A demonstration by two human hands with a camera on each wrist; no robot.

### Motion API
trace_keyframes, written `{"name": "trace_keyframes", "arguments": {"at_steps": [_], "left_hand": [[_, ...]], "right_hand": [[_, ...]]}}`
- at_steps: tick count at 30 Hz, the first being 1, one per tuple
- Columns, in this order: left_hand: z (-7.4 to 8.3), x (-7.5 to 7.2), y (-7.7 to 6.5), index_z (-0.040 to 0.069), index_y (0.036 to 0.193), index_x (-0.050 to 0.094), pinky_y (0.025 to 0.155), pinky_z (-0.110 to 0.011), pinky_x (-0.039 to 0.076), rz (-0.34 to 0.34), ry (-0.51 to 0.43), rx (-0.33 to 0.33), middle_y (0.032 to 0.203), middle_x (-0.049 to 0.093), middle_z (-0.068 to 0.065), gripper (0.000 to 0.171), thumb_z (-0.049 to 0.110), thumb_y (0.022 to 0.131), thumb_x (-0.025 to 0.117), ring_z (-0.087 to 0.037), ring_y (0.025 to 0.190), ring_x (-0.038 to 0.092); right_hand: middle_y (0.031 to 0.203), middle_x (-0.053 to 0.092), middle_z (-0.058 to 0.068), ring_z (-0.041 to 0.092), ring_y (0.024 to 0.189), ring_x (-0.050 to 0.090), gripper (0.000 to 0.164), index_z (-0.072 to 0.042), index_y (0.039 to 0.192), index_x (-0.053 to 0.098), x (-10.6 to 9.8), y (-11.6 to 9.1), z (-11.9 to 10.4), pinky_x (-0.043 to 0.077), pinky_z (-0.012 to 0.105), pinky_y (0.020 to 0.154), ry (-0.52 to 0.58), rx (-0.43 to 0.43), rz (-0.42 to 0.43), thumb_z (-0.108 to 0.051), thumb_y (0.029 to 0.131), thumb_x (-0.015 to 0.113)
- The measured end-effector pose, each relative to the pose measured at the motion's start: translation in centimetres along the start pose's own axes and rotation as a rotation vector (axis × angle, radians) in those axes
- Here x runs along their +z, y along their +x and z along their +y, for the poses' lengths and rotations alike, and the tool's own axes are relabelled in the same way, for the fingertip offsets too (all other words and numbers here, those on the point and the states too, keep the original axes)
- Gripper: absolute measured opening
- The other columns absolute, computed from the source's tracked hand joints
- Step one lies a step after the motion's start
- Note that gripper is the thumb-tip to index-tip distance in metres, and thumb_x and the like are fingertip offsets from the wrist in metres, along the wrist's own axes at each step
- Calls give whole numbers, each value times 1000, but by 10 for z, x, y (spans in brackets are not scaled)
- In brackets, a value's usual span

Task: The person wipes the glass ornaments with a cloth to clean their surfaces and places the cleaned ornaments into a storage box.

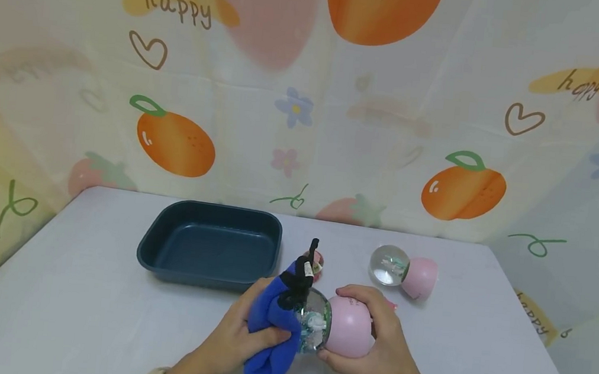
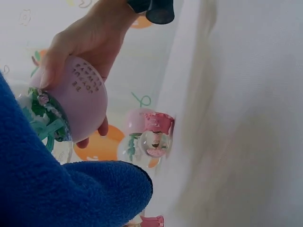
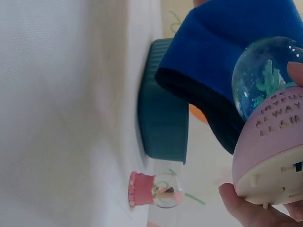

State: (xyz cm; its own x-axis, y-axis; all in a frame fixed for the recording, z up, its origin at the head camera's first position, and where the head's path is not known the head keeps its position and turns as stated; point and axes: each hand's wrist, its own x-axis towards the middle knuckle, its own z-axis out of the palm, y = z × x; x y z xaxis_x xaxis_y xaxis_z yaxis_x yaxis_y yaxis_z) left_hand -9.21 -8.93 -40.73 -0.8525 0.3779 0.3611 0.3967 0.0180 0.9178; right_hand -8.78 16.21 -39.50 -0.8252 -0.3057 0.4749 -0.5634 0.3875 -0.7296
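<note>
While left fingers [image 1: 267,338] grip cloth [image 1: 266,313], right fingers [image 1: 365,293] hold a globe [image 1: 340,327] (seemingly against it).

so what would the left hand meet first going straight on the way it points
Probably the clear dome of the snow globe gripped by the right hand; the left hand would press the blue cloth it holds into it, though depth is unclear.

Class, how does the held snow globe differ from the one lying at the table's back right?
The held globe is gripped by the right hand; the lying globe rests on the table.
In the head view, the blue cloth hides part of the held globe's ball; the lying globe's ball is uncovered.
Both have a pink base.
</note>
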Motion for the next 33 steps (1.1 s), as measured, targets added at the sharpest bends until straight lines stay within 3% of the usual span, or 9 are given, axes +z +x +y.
{"name": "trace_keyframes", "arguments": {"at_steps": [6,11,14,17,22,25,33], "left_hand": [[0,-2,2,9,114,60,79,-30,52,108,57,94,99,66,-9,27,-1,89,62,-8,94,61],[-1,-2,3,7,113,58,80,-30,51,115,24,88,99,63,-5,23,-2,91,60,-7,94,59],[0,-2,3,10,123,54,85,-31,51,58,-15,30,109,62,-8,34,3,92,63,-12,101,60],[2,-1,2,19,136,47,89,-34,50,-20,-44,-74,123,59,-10,54,10,89,70,-18,109,59],[5,3,1,34,144,36,92,-35,48,-95,5,-184,131,55,-3,75,19,84,78,-21,114,59],[4,4,2,34,141,41,88,-32,51,-74,69,-173,127,59,-3,67,22,85,77,-19,109,62],[0,1,4,20,121,61,86,-31,51,46,77,-77,111,69,-3,29,14,92,67,-13,100,64]], "right_hand": [[124,59,3,8,106,57,80,-15,129,55,-2,0,2,58,28,76,29,-18,-17,-15,60,96],[123,60,1,8,105,59,80,-13,128,55,-5,0,3,58,28,78,47,-42,-30,-13,59,96],[124,60,0,7,107,58,80,-13,128,56,-6,1,2,57,27,81,40,-59,-31,-13,58,96],[124,60,1,8,111,56,79,-12,127,57,-5,2,2,55,24,84,8,-120,-26,-13,58,96],[125,60,1,11,117,53,76,-13,124,59,-3,3,0,49,17,93,-100,-224,-22,-15,58,96],[124,62,1,12,117,54,77,-15,124,59,-2,3,0,46,15,97,-152,-239,-19,-17,57,96],[123,62,1,12,116,55,78,-14,123,60,-2,4,1,45,14,98,-157,-269,-33,-17,55,97]]}}
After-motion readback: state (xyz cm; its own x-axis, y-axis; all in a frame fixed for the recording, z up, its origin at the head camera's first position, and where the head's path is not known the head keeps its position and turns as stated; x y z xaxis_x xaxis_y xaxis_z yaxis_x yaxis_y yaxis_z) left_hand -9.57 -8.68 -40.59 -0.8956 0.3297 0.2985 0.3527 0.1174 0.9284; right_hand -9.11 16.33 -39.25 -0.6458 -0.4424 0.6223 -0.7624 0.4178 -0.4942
